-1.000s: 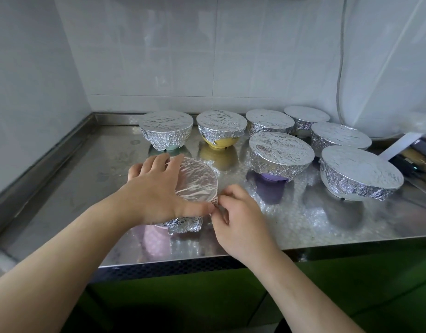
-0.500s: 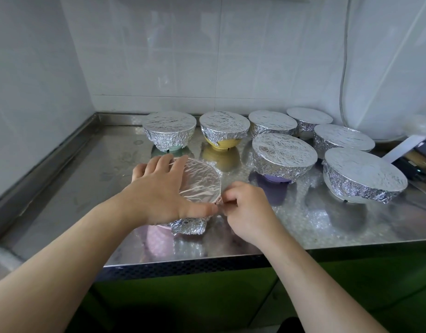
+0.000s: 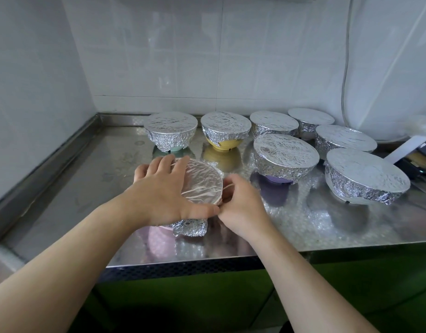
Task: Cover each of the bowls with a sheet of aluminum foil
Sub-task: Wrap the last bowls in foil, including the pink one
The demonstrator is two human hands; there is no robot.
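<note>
Left hand [image 3: 164,195] lies flat, fingers straight, pressing the foil [image 3: 202,182] atop the pink bowl [image 3: 159,233] near the tabletop [image 3: 87,169] front edge; right hand [image 3: 243,207] pinches foil at the bowl's right rim.

Kitchen, looks like home one. Shiny metal counter [image 3: 70,188] with raised lip at back and left side. White wall tiles [image 3: 183,56] behind, plain white wall on left. Green cupboard front [image 3: 207,301] under counter. Many bowls wrapped in foil [image 3: 286,155] sit on counter, some showing yellow, purple, pink or green at bottom. Grey cord [image 3: 346,75] hangs down wall at right. Dark kitchen tools [image 3: 420,162] lie at far right edge, too blurry to name.
</note>
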